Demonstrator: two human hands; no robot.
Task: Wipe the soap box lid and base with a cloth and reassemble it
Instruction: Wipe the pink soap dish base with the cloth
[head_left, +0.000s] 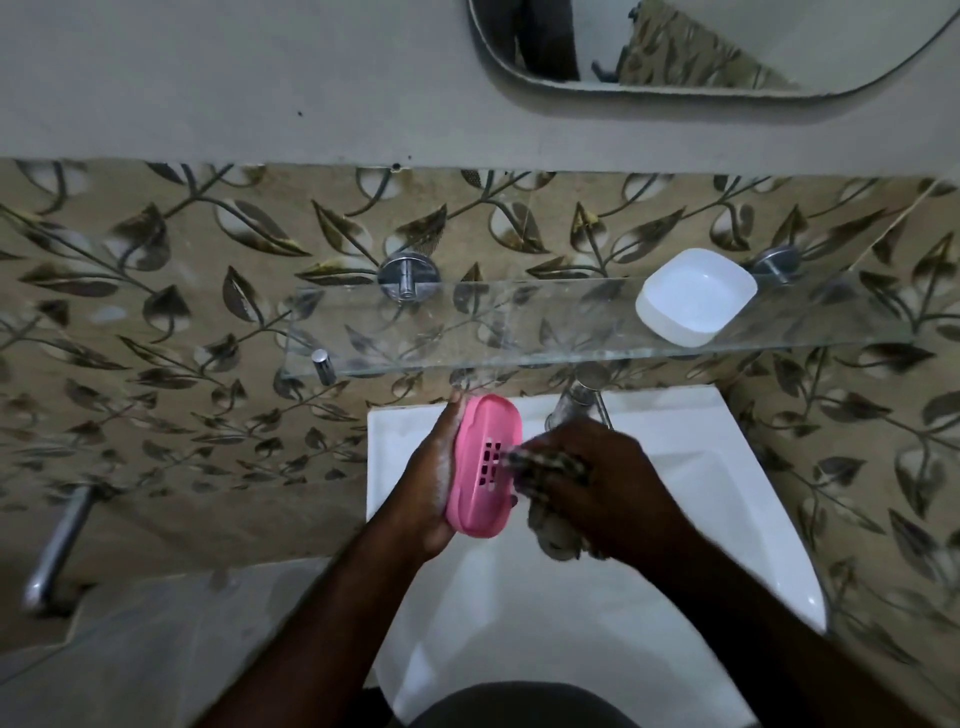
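My left hand (428, 483) grips a pink soap box base (480, 462) with drain slots, holding it on edge above the white sink (727, 499). My right hand (608, 478) is closed around a checked cloth (524, 467) and presses it against the slotted face of the pink base. More of the cloth (556, 535) hangs below that hand. A white soap box lid (693, 296) lies hollow side up on the glass shelf (467, 338), toward its right end.
A chrome tap (579, 397) sticks out of the wall just behind my right hand, under the shelf. A chrome bar (57, 545) is fixed to the patterned tile wall at left. A mirror (727, 47) hangs above.
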